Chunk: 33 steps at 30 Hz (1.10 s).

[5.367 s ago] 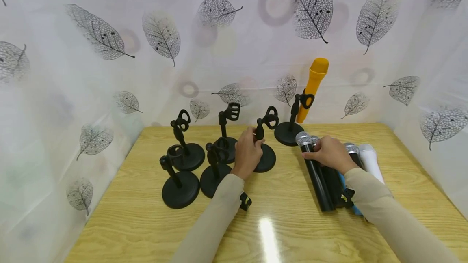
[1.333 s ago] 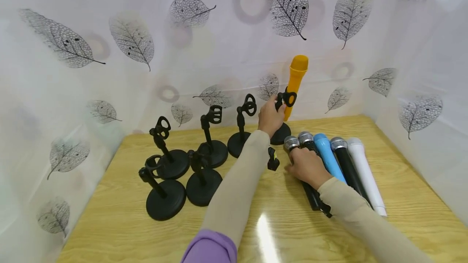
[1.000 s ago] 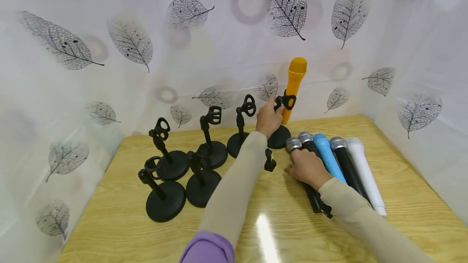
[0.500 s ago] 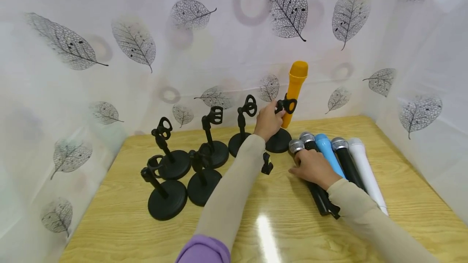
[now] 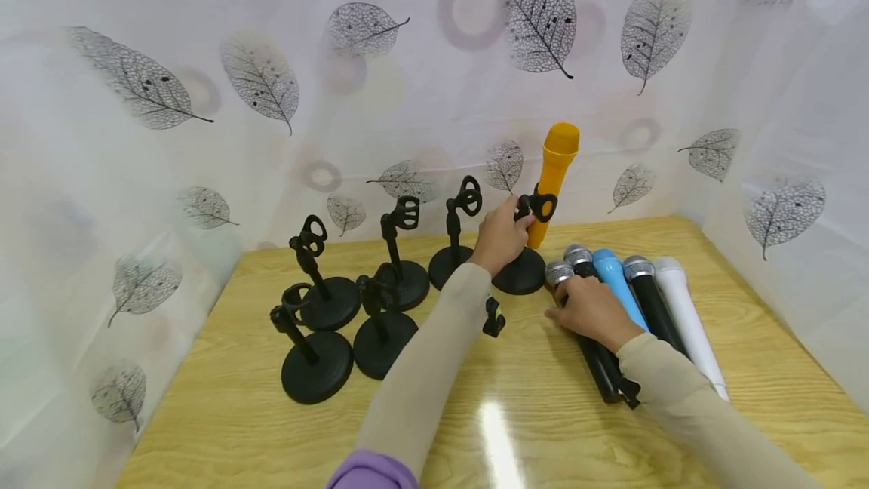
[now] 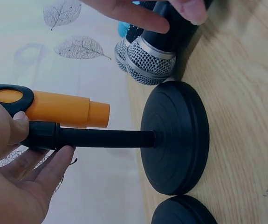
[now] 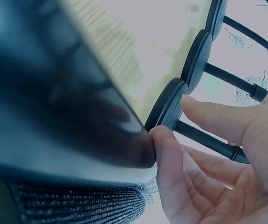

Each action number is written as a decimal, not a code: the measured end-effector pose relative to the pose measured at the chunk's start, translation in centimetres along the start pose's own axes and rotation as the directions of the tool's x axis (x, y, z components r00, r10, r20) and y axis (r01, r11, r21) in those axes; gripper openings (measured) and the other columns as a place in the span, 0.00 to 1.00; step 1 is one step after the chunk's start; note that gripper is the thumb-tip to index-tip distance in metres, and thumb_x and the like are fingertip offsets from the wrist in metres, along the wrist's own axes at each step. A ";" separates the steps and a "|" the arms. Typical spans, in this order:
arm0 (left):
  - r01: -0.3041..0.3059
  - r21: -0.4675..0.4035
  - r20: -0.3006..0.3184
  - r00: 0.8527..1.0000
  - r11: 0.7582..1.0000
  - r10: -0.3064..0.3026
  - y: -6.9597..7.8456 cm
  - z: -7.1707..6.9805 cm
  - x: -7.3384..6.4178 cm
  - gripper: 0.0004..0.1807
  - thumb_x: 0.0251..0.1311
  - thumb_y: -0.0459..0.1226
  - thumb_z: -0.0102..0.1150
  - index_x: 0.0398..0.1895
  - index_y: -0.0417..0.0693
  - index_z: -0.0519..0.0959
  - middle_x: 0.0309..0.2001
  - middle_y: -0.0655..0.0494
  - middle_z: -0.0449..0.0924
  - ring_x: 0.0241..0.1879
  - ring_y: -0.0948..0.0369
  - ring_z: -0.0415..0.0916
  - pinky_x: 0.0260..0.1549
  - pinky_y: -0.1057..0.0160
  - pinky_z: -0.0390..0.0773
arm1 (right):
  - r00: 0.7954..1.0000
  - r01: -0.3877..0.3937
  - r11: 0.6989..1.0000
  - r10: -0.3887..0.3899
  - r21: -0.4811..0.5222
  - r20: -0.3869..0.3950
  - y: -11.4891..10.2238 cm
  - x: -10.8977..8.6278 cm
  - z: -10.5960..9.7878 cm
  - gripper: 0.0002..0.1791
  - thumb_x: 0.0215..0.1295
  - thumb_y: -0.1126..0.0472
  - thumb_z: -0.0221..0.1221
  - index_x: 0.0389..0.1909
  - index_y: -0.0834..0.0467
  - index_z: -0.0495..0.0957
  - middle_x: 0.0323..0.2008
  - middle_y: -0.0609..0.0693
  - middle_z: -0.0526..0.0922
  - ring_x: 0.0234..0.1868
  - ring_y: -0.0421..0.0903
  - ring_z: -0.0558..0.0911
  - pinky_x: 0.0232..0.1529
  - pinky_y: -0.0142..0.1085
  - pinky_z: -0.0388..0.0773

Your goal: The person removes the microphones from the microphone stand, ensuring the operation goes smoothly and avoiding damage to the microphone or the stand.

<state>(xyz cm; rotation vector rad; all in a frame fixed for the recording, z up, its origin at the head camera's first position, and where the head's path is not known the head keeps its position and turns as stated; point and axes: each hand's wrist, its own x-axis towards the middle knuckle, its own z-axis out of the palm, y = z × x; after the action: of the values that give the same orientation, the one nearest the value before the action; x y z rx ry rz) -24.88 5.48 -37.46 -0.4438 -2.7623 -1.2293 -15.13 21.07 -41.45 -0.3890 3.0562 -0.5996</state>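
My left hand [image 5: 501, 236] grips the upper stem of a black desktop microphone stand [image 5: 520, 273], thumb and fingers around it just below the clip. An orange microphone [image 5: 560, 153] stands tilted in that stand's clip, its head up. At the right, my right hand [image 5: 596, 312] rests over a black microphone [image 5: 600, 370] with a silver mesh head, lying on the table. In the right wrist view a fingertip [image 7: 161, 133] touches the microphone's side, and the thumb stands apart from it. The hand hides the microphone's middle.
Beside that microphone lie another black microphone [image 5: 578, 255], a blue one [image 5: 619, 285], a third black one [image 5: 653, 306] and a white one [image 5: 687, 323]. Several bare black stands [image 5: 316, 368] occupy the left of the wooden table [image 5: 224, 429]. A leaf-printed curtain [image 5: 421, 96] hangs behind.
My left hand has gone from a neighbouring stand, now farther back, to the orange microphone's stand, which has lately shifted slightly nearer. My right hand has lowered over the black microphone.
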 end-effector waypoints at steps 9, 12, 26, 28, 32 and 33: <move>-0.068 0.048 0.007 0.998 0.997 0.068 -0.1 -0.2 -1.5 0.10 0.77 0.44 0.52 0.50 0.49 0.74 0.44 0.54 0.84 0.44 0.58 0.82 0.43 0.57 0.80 | 1.000 0.012 1.000 -0.012 0.005 0.017 0.0 -0.3 -0.1 0.16 0.58 0.57 0.73 0.39 0.66 0.86 0.35 0.59 0.87 0.26 0.45 0.80 0.27 0.42 0.80; -0.086 0.046 0.012 0.996 0.995 0.086 -0.3 -0.3 -2.0 0.09 0.77 0.44 0.51 0.49 0.49 0.74 0.42 0.55 0.84 0.40 0.60 0.81 0.39 0.60 0.79 | 1.000 0.010 1.000 -0.010 0.016 0.022 0.0 -0.2 -0.1 0.16 0.58 0.58 0.73 0.39 0.66 0.87 0.35 0.58 0.87 0.26 0.45 0.80 0.26 0.41 0.78; -0.172 0.023 0.011 0.985 0.985 0.172 -1.1 -1.0 -4.7 0.08 0.77 0.43 0.52 0.47 0.48 0.74 0.39 0.56 0.82 0.34 0.64 0.78 0.31 0.68 0.76 | 1.000 0.006 0.997 -0.008 0.071 0.026 0.0 -0.2 -0.7 0.17 0.59 0.58 0.72 0.40 0.69 0.86 0.36 0.61 0.87 0.31 0.50 0.85 0.31 0.45 0.83; -0.190 0.018 0.009 0.982 0.982 0.190 -1.4 -1.1 -5.1 0.08 0.77 0.43 0.51 0.43 0.49 0.74 0.35 0.58 0.80 0.31 0.64 0.76 0.29 0.68 0.75 | 1.000 0.008 0.997 -0.010 0.079 0.021 0.0 -0.2 -0.8 0.18 0.59 0.58 0.72 0.40 0.70 0.85 0.34 0.60 0.87 0.31 0.50 0.85 0.32 0.46 0.83; -0.207 0.012 0.014 0.978 0.978 0.207 -1.8 -1.4 -6.0 0.09 0.78 0.44 0.50 0.38 0.52 0.71 0.30 0.59 0.75 0.26 0.63 0.73 0.25 0.67 0.71 | 1.000 0.006 0.996 -0.008 0.088 0.024 -0.2 -0.3 -1.0 0.19 0.59 0.58 0.72 0.41 0.71 0.84 0.31 0.57 0.87 0.31 0.51 0.85 0.32 0.46 0.83; -0.208 0.005 0.016 0.978 0.978 0.208 -1.9 -1.5 -6.3 0.09 0.78 0.44 0.50 0.38 0.52 0.71 0.30 0.60 0.75 0.26 0.63 0.72 0.24 0.67 0.71 | 1.000 0.004 0.996 -0.007 0.088 0.028 -0.3 -0.3 -1.0 0.19 0.59 0.58 0.72 0.41 0.70 0.84 0.30 0.57 0.87 0.31 0.51 0.85 0.31 0.46 0.83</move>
<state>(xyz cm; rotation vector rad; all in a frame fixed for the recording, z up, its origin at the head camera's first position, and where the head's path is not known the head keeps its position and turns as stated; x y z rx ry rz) -19.54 1.70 -39.04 -0.7234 -2.6484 -1.1716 -14.81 21.26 -40.39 -0.4010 2.9893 -0.7199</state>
